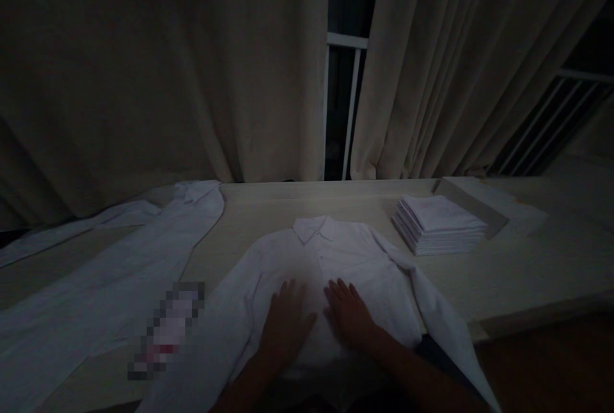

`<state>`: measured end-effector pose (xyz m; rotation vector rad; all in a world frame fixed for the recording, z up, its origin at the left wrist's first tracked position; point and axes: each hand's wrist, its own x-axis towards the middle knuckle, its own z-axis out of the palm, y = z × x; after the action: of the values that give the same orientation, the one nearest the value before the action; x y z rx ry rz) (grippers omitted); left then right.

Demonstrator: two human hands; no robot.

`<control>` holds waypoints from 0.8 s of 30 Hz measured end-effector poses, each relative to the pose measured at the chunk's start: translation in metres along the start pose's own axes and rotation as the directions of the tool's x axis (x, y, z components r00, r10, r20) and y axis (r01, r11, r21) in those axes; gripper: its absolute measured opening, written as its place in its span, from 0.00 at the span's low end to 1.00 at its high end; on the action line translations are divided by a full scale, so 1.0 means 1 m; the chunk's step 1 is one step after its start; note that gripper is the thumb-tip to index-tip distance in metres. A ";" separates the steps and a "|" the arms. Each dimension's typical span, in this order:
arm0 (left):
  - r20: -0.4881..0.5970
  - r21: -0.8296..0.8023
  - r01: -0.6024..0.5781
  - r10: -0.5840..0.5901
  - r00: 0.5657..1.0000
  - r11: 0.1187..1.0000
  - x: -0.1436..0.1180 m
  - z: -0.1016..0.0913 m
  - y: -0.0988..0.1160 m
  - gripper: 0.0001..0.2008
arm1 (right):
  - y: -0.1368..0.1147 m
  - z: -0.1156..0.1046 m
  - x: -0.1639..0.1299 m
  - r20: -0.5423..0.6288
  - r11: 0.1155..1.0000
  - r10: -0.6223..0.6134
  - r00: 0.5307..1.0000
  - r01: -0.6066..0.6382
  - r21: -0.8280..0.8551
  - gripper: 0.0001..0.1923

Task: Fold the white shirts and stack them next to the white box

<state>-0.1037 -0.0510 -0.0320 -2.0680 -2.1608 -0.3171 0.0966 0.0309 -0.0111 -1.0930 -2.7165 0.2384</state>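
Observation:
A white collared shirt (314, 256) lies spread front side up, its collar pointing away from me and its sleeves reaching out to both sides. My left hand (288, 317) rests flat on the left half of the shirt front, fingers extended. On the other side of the button line, my right hand (349, 311) lies flat with its fingers stretched out. Neither hand grips anything. The shirt's lower hem is dark and partly hidden by my forearms.
A stack of folded white shirts (441, 224) stands at the right, beside a pale box-like object (480, 202). Another white shirt (125, 266) lies loosely at the left, near a blurred-out patterned item (167, 330). Curtains (268, 80) hang behind the pale table (288, 192).

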 end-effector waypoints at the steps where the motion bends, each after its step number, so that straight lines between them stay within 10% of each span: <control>1: -0.015 0.003 -0.006 0.006 1.000 1.000 -0.002 0.003 0.002 0.31 | -0.007 0.008 -0.001 -0.007 1.000 0.004 1.000 -0.004 0.015 0.26; 15: -0.065 -0.055 -0.196 0.192 0.979 0.979 -0.044 0.000 0.059 0.33 | 0.026 -0.002 -0.011 -0.030 0.986 0.155 0.987 -0.157 -0.065 0.28; 24: -0.067 -0.005 0.140 -0.140 0.988 0.990 -0.041 0.000 -0.002 0.31 | 0.021 0.001 -0.014 -0.024 0.981 0.166 0.986 -0.168 -0.099 0.29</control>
<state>-0.1037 -0.0907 -0.0418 -1.8803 -2.2707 -0.3958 0.1201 0.0364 -0.0185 -1.3478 -2.6506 0.1186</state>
